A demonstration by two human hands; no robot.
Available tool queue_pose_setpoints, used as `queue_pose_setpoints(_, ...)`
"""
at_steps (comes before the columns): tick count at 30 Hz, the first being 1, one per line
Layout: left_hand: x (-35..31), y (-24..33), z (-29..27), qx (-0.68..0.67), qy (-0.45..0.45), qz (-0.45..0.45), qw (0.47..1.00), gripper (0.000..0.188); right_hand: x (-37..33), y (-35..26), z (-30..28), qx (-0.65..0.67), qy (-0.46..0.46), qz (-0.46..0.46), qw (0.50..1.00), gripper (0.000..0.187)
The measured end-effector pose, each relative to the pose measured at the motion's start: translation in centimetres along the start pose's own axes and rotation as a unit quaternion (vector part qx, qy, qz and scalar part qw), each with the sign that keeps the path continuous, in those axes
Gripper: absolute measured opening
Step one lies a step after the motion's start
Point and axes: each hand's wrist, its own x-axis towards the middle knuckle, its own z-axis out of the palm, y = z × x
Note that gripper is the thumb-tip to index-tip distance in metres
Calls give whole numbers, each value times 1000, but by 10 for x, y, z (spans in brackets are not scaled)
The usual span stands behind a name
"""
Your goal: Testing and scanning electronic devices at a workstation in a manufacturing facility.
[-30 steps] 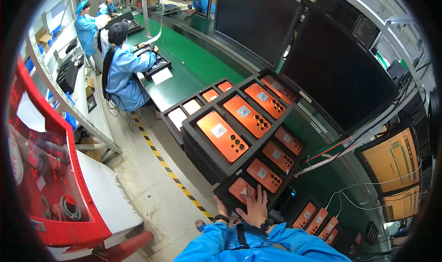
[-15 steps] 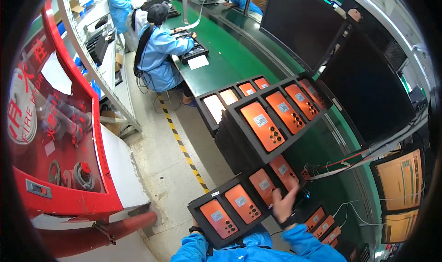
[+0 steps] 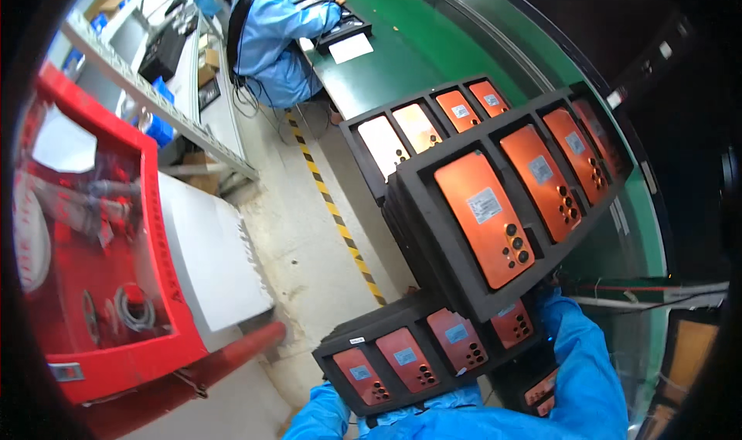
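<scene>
Lower phone tray (image 3: pixel 430 347) sits nearer the wearer than the tall tray stack (image 3: pixel 437 223), whose rim overlaps its right end in view. Both hands are hidden, so I cannot tell their grip; the left sleeve (image 3: pixel 321 414) ends left of the stack, the right sleeve (image 3: pixel 581 355) at its near right edge. Floor (image 3: pixel 297 305) borders the stack's left, green bench (image 3: pixel 406 34) its far side. Its orange phones (image 3: pixel 506 250) carry pale labels (image 3: pixel 485 206), too small to read.

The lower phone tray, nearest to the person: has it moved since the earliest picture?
Yes: the lower phone tray has shifted left against the striped floor tape, whose nearer part it now hides.
</scene>
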Motion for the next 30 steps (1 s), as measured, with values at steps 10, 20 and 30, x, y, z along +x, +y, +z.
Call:
queue_pose_setpoints(10,-21,126,-8,88,-69,60,992,70,-152,-14,88,357,95,181,911,41)
queue_pose_setpoints(20,6,184,38,239,-292,47,925,69,-440,10,215,526,201,366,741,40)
queue_pose_setpoints(30,-97,-45,109,454,-518,-116,716,68,-833,-14,420,619,384,574,373,39)
